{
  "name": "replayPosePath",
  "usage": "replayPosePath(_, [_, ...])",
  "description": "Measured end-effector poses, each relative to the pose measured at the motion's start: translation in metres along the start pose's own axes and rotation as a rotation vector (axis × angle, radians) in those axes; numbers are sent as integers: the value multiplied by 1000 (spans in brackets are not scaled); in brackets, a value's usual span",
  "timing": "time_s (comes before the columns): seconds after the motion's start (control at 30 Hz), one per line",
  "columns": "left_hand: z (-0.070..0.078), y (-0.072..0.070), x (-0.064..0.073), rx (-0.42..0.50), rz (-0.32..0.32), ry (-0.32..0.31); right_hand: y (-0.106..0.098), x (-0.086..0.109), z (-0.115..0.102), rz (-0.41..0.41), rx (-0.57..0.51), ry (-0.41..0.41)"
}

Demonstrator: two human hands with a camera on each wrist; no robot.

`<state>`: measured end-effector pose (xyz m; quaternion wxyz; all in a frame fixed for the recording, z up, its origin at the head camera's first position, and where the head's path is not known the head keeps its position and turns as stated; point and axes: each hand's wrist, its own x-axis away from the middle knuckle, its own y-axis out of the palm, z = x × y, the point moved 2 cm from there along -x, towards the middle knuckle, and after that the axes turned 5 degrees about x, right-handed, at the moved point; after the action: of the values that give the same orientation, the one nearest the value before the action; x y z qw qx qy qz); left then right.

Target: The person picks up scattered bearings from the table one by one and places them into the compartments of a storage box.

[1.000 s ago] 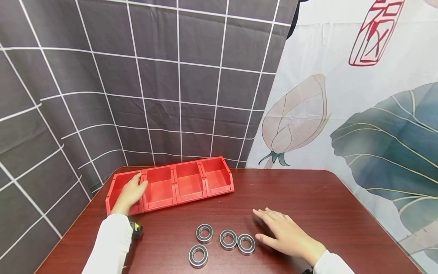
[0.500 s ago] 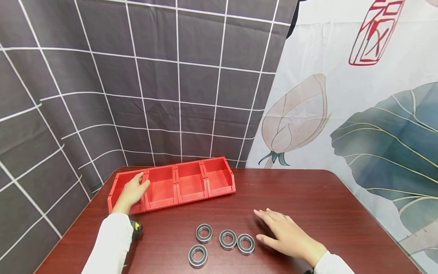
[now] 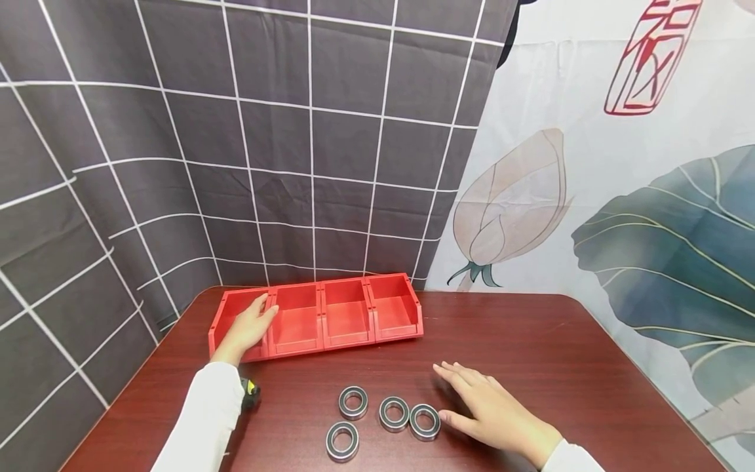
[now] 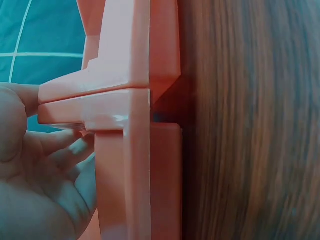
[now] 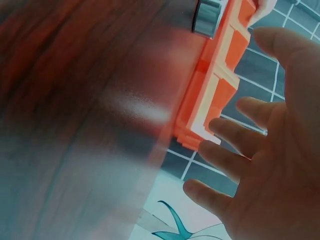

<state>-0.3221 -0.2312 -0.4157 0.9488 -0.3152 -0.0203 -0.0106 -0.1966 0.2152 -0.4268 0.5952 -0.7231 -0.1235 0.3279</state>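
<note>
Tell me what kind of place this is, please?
It looks like a small workspace, probably indoors: a wooden-looking table holds a row of red bins and four metal rings that look like bearings.

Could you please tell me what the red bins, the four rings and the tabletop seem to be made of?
Red bins: probably moulded plastic with a satin finish, given the even colour and soft highlights.
Four rings: likely polished metal, as the rims shine; their dark faces could be rubber or plastic.
Tabletop: glossy, streaked with grain, so wood or a wood-look laminate.
</note>
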Motion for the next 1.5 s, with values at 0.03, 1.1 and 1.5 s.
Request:
replayPosePath(0.03, [1,1,-1,-2,-2,2,0,0,0,3,1,-4])
replayPosePath(1.1, [30,50,-31,38,-71,29,4,4,-3,-98,-13,-24])
replayPosePath(1.5, [46,68,-31,71,-81,35,4,-2,-8,-155,-43,-99])
